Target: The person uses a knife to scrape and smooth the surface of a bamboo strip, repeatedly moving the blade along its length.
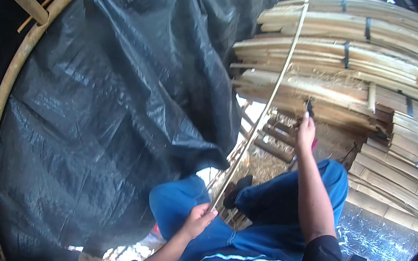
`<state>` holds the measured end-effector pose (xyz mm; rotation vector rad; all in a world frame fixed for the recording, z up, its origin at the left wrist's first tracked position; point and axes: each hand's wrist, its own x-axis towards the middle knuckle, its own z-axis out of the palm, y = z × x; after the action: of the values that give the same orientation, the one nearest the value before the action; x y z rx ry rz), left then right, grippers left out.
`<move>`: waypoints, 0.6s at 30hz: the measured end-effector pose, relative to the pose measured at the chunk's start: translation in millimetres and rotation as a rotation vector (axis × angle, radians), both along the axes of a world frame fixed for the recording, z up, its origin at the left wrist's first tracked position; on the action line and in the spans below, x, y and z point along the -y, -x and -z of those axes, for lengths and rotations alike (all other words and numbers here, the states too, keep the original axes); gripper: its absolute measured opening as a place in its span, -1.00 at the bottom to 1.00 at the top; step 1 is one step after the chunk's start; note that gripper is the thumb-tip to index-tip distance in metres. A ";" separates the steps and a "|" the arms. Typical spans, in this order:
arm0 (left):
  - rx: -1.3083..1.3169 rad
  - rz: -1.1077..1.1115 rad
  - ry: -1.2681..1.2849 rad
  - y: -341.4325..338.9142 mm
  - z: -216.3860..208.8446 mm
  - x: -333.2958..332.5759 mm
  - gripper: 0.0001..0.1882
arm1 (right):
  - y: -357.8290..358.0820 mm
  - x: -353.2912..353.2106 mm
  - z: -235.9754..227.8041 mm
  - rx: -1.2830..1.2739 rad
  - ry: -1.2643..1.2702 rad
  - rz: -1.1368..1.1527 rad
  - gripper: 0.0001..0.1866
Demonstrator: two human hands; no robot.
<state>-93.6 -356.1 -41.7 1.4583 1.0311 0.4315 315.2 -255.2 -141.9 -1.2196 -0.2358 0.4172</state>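
Observation:
My left hand [198, 220] is closed on the near end of a long, thin bamboo strip [289, 55], low over my left knee. The strip slants up and away to the far stacks of split bamboo. My right hand [306, 131] is stretched forward, apart from the strip and to its right. Its fingers are closed around a small dark tool [309, 104] that points away from me; its exact kind is too small to tell.
A large black plastic sheet [116, 87] hangs on the left beside a bamboo frame [6, 80]. Bundles of bamboo slats [311, 48] tied with dark bands lie ahead. More slats [399, 184] are stacked at right. Short bamboo pieces [275, 150] lie beyond my feet.

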 end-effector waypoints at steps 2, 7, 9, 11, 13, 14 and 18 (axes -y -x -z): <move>0.077 0.045 0.093 -8.9 -10.8 -19.0 -0.83 | 5.9 -1.7 -2.2 -0.053 -0.041 -0.020 -0.52; 0.307 0.297 0.444 -58.1 -30.1 -81.8 -0.59 | -4.9 6.9 13.6 0.019 -0.009 0.029 -0.54; 0.368 0.372 0.493 -72.1 -24.2 -114.2 -0.55 | -7.7 3.3 25.8 0.001 0.032 0.027 -0.55; 0.299 0.361 0.495 -77.4 -18.1 -144.4 -0.56 | 5.9 1.5 13.7 -0.043 -0.018 -0.040 -0.55; 0.200 0.373 0.445 -83.4 4.3 -176.3 -0.56 | 3.7 0.2 16.1 0.014 0.041 -0.046 -0.56; 0.225 0.392 0.456 -81.4 17.3 -182.1 -0.56 | 2.9 0.8 21.4 0.040 0.118 -0.042 -0.56; 0.321 0.337 0.539 -59.9 77.1 -190.9 -0.61 | 20.8 -4.6 14.1 0.080 0.105 -0.084 -0.62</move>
<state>-33.7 -165.1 -118.7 1.0061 0.5669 0.1188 294.4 -250.6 -156.0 -1.3342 -0.3384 0.4587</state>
